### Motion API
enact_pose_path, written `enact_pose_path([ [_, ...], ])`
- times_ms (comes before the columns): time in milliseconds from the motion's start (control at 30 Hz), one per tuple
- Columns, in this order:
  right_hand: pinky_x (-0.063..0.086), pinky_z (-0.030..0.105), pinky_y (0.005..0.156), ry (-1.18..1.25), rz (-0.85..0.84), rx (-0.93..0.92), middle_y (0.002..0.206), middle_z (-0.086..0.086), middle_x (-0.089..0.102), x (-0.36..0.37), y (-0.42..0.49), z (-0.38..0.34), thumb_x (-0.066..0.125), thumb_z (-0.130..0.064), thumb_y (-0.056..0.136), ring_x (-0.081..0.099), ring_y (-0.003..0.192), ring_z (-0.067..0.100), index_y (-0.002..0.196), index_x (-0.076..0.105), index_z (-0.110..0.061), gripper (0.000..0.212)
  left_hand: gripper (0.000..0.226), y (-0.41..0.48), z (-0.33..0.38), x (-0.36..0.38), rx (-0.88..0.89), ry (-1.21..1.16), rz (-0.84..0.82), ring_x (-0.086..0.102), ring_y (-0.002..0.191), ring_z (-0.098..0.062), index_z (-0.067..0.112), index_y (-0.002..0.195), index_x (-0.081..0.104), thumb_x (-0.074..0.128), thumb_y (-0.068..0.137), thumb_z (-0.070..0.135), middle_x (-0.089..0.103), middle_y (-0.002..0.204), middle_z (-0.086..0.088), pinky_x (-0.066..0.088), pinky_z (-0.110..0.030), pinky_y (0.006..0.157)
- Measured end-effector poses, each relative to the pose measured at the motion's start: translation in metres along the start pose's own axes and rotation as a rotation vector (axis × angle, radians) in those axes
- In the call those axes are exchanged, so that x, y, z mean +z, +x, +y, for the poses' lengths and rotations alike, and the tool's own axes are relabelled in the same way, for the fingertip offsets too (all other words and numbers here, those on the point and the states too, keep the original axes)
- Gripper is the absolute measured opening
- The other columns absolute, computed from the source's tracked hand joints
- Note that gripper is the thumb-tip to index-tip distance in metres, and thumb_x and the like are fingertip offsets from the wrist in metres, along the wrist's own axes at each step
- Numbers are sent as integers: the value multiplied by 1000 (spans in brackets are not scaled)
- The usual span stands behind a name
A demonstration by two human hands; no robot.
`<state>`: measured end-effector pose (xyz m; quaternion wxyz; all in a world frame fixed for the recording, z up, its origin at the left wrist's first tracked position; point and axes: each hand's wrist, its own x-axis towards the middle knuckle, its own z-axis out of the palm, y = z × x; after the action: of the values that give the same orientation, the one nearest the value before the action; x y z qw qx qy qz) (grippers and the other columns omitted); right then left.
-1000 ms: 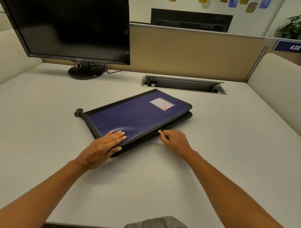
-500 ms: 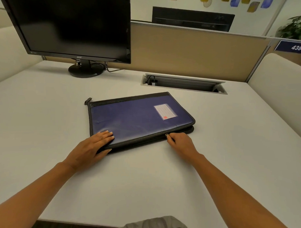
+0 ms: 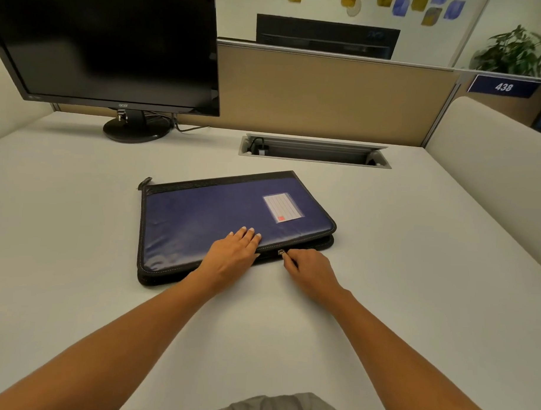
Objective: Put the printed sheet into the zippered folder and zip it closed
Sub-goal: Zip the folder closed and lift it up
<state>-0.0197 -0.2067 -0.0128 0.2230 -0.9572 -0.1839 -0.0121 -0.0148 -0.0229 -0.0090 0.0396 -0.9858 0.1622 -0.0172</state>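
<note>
No sheet to see, so likely inside the zippered folder (image 3: 213, 221); lies flat on the desk (image 3: 76, 274); presses on the cover with the left hand (image 3: 230, 255), fingers straight and close together; pinches the zip pull (image 3: 281, 252) at the near edge with the right hand (image 3: 311, 269); gapes at the right corner, so more zipping to do; sits squarer than a moment ago; presses nearer the pull than before.
</note>
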Motion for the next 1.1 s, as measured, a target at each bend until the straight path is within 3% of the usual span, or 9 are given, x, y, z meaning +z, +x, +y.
enact_pose_path([
  [200,25,16,48,1,50,26,60,-1,49,-4,-3,12,42,-25,95,42,54,14,64,44,-18,32,50,-11,-13,10,76,54,8,17,142,-28,9,146,13,22,101,29,17,154,-11,23,-39,113],
  [300,24,22,47,4,117,142,48,-9,36,-17,-10,33,44,-23,94,36,47,10,51,30,-29,45,43,-25,-28,4,133,-16,95,42,130,-32,3,137,38,34,99,23,44,140,-17,39,-41,103],
  [367,22,21,46,-5,102,161,46,-11,34,-25,-15,44,44,-23,94,34,45,8,50,29,-28,46,49,-33,-40,-1,187,17,171,63,107,-30,1,117,61,21,101,25,65,116,-17,53,-40,83],
  [433,24,21,47,-31,63,129,47,-9,35,-27,-18,47,43,-23,94,35,48,13,53,33,-22,42,70,-40,-50,-4,208,68,230,68,97,-26,2,107,68,4,100,30,70,106,-14,56,-38,74],
  [567,24,19,48,-30,78,87,49,-10,34,-21,-20,44,42,-22,94,37,53,16,55,30,-25,41,64,-46,-55,-8,231,21,253,66,99,-28,1,109,66,13,99,33,69,109,-15,55,-42,77],
  [633,24,16,48,-2,121,84,52,-11,36,-19,-21,44,44,-21,94,39,56,17,60,36,-22,35,36,-47,-50,-8,158,-55,266,65,101,-33,-1,109,66,44,94,23,68,110,-17,53,-48,80],
  [700,25,16,50,32,180,92,60,-5,42,-18,-22,45,47,-21,93,41,60,17,67,49,-16,27,34,-45,-44,-5,102,-148,287,61,109,-35,-1,113,63,67,82,12,64,117,-20,47,-50,91],
  [833,31,20,58,92,300,132,79,9,58,-17,-24,46,56,-21,89,46,65,14,89,69,-6,19,43,-34,-24,-4,89,-188,213,36,136,-25,7,134,44,48,94,23,42,144,-12,21,-34,115],
  [1100,42,23,68,315,350,269,90,13,71,-13,-24,32,62,-14,85,59,77,20,92,71,-6,15,52,4,28,-16,121,-161,133,22,141,-21,13,143,26,38,97,35,28,152,-7,13,-31,116],
])
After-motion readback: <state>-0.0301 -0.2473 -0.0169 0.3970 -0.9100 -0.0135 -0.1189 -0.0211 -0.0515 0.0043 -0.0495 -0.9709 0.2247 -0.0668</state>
